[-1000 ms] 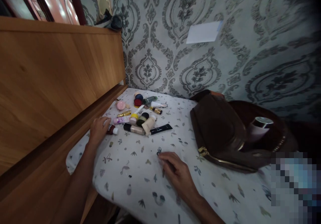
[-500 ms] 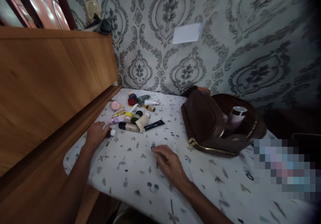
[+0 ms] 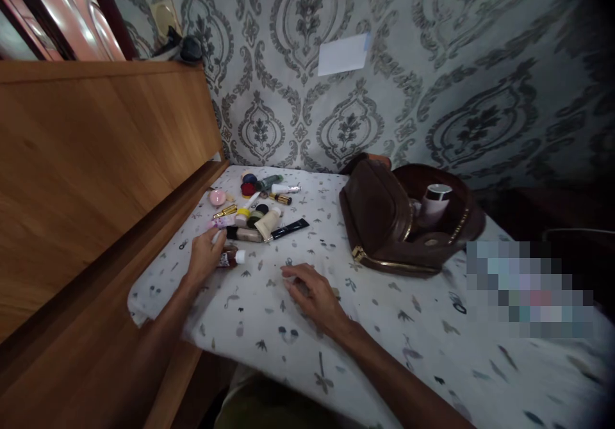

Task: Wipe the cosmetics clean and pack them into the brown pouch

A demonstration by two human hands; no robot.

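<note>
My left hand [image 3: 205, 255] is closed around the rear end of a small brown bottle [image 3: 229, 257]. Its white cap points right, and the hand hides its other end. Just beyond lie a foundation bottle with a black cap [image 3: 246, 234], a cream tube [image 3: 268, 223] and a slim black tube [image 3: 290, 228]. Over the cloth at the middle, my right hand [image 3: 318, 296] holds nothing, its fingers loosely bent and thumb apart. Right of it sits a brown bag [image 3: 377, 214], unzipped, with a pinkish silver-capped bottle [image 3: 435, 206] standing in its opening.
Farther back are several cosmetics, among them a pink round item [image 3: 218, 197], a gold tube [image 3: 225, 211], a red-topped jar [image 3: 248, 189] and a green bottle [image 3: 269, 182]. A wooden panel [image 3: 110, 160] borders the left side; patterned wallpaper [image 3: 307, 96] rises behind the printed cloth [image 3: 288, 365].
The brown bottle has shifted right with my left hand, away from its place beside the other cosmetics. My right hand's fingers have spread slightly. The whole view has shifted a little.
</note>
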